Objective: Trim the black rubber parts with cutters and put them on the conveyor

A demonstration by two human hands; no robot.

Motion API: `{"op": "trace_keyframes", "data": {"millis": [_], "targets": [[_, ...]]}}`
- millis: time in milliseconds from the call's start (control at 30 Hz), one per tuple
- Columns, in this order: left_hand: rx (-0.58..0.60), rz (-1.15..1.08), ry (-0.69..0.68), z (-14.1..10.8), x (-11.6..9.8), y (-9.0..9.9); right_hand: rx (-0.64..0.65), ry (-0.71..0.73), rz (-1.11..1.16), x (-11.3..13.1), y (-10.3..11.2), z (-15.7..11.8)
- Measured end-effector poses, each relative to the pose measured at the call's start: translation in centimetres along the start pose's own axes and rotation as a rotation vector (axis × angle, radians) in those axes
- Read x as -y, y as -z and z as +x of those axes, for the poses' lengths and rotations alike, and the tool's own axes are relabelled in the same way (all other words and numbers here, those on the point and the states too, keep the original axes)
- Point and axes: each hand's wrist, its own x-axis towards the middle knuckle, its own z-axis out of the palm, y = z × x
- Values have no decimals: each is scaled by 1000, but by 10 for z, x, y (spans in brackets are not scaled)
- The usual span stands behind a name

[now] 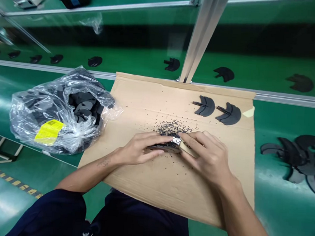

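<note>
My left hand [143,148] is closed on a dark curved plastic part [166,147], holding it low over the cardboard sheet [153,182]. My right hand [208,155] grips a small hand tool [186,147] with a pale yellow handle and a silver head showing two round marks. The tool's head meets the part beside my left fingertips; its exact kind and jaws are hidden. Black crumbs [174,127] lie scattered on the cardboard around both hands, thickest just beyond them. Two black crescent parts with stems, one of them a crescent part [205,106], rest at the cardboard's far right.
A clear plastic bag [39,106] full of black parts, with a yellow label, stands at the left. More dark curved parts [302,158] are heaped at the right. A metal post [202,35] rises behind the cardboard. Beyond the rail, several parts sit spaced along the green surface [140,59].
</note>
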Motion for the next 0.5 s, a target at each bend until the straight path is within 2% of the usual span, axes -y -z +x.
{"op": "trace_keyframes", "data": {"millis": [67,167,233,300,400,467,500], "targets": [[45,-9,77,1,-1,1,28,-25,-78,0,2,0],[34,-76,243,5,1,9,77,-147,-184,-7,3,-1],[17,-90,320,16,8,22,103,-244,-250,-15,1,-3],[-17,-33,339,35,22,41,113,-324,-301,-23,-2,-5],[-76,215,293,80,53,77,96,-362,-351,-32,-6,-8],[-12,493,272,112,76,102,70,-341,-368,-34,-6,-10],[46,636,306,127,86,113,57,-329,-370,-34,-6,-11]]}}
